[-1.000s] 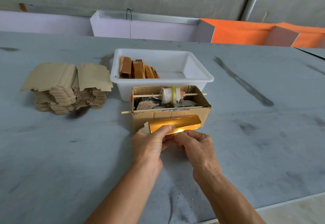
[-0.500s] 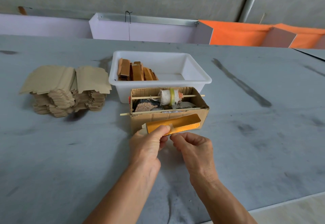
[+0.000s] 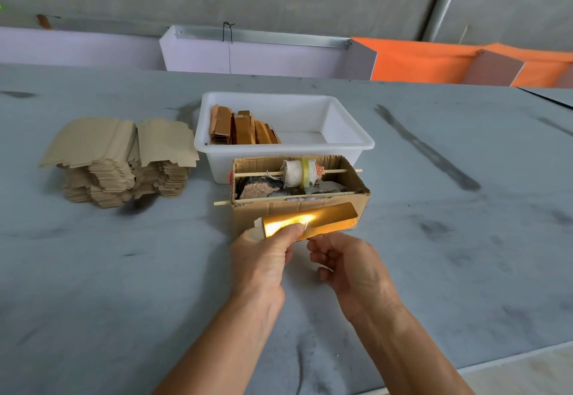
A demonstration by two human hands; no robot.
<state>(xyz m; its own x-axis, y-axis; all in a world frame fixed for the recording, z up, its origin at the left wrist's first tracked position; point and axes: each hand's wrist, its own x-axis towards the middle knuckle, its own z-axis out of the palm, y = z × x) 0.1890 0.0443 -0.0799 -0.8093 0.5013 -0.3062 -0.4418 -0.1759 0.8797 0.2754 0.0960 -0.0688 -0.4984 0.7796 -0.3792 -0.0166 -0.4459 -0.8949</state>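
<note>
A shiny gold card strip point(image 3: 328, 219) is lifted in front of the open cardboard box point(image 3: 361, 200). My left hand point(image 3: 263, 261) pinches its left end, thumb on top of the glaring face. My right hand point(image 3: 350, 267) sits just below the strip with fingers curled. Its thumb tip is at the strip's lower edge, and I cannot tell whether it pinches the strip. The box holds a cloth-wrapped roll point(image 3: 296, 172) on a thin wooden stick, with a second stick across the front.
Behind the box stands a white plastic tub point(image 3: 356, 141) with several folded gold-brown pieces point(image 3: 245, 129) at its left end. A stack of flat tan card blanks point(image 3: 121, 159) lies at the left. The grey table's front edge point(image 3: 496, 360) runs at lower right. Lilac and orange panels line the back.
The strip has tilted and flashes a bright glare again. My right hand has slid a little down and right, away from the left hand. The left hand keeps its hold.
</note>
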